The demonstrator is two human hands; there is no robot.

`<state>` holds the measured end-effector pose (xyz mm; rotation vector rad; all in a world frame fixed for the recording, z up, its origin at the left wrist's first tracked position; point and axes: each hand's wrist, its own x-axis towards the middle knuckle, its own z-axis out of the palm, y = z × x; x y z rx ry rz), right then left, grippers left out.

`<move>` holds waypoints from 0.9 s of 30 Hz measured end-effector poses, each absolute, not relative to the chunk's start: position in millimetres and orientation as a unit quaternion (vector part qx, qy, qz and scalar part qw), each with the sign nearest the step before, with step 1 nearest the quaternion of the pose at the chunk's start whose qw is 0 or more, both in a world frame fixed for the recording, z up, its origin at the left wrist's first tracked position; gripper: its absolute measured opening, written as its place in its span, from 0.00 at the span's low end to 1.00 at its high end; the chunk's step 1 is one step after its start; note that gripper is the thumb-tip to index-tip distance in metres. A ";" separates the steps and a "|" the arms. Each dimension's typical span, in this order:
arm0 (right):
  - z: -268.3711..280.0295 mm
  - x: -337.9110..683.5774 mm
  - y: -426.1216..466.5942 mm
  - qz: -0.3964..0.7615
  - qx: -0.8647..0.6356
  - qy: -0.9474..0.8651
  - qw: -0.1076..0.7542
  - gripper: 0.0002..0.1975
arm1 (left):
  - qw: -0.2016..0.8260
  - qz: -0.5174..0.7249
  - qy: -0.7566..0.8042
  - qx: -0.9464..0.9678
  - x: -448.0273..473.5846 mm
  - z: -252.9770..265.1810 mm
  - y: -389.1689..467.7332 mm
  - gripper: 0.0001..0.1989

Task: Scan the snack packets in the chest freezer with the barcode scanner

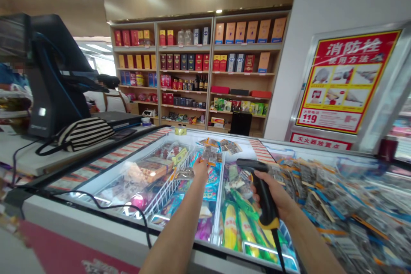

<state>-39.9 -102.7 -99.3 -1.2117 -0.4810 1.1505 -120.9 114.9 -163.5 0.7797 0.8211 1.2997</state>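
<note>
My right hand (pixel 278 190) is wrapped around the handle of a black-and-yellow barcode scanner (pixel 266 201), its head pointing left and its cable hanging down. My left hand (pixel 201 168) reaches forward over the glass-topped freezer (pixel 112 227), fingers closed on a small snack packet (pixel 210 154). Detail on that packet is blurred. Beside it on the glass lie more loose snack packets (pixel 230 146). Through the glass, bagged corn cobs (pixel 231 224) and blue ice-cream wrappers (pixel 210 186) show below my hands.
A large heap of snack packets (pixel 337 209) covers the right side. To the left stand a checkout terminal (pixel 51 77) and a striped pouch (pixel 85 134). A black cable (pixel 109 206) crosses the freezer's front edge. Shelves with boxes (pixel 184 76) line the back; another person is partly visible behind the terminal.
</note>
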 end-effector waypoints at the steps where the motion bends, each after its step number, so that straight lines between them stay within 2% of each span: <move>1: -100.0 -42.7 -104.3 0.507 -0.536 -0.209 0.642 0.10 | 0.677 0.566 0.344 0.321 -117.8 -165.5 110.8 0.16; 6: -99.9 -54.6 -109.0 0.507 -0.547 -0.211 0.632 0.11 | 0.733 0.551 0.293 0.272 -115.8 -167.2 101.7 0.17; 14: -96.1 -62.8 -111.2 0.522 -0.534 -0.217 0.629 0.10 | 0.745 0.538 0.282 0.277 -121.1 -167.8 98.4 0.19; 20: -84.4 -35.8 -127.0 0.443 -0.557 -0.204 0.672 0.10 | 0.750 0.520 0.284 0.294 -109.1 -158.9 85.4 0.16; 27: -74.3 22.5 -166.5 0.371 -0.570 -0.170 0.713 0.09 | 0.763 0.466 0.300 0.333 -43.5 -142.6 27.5 0.14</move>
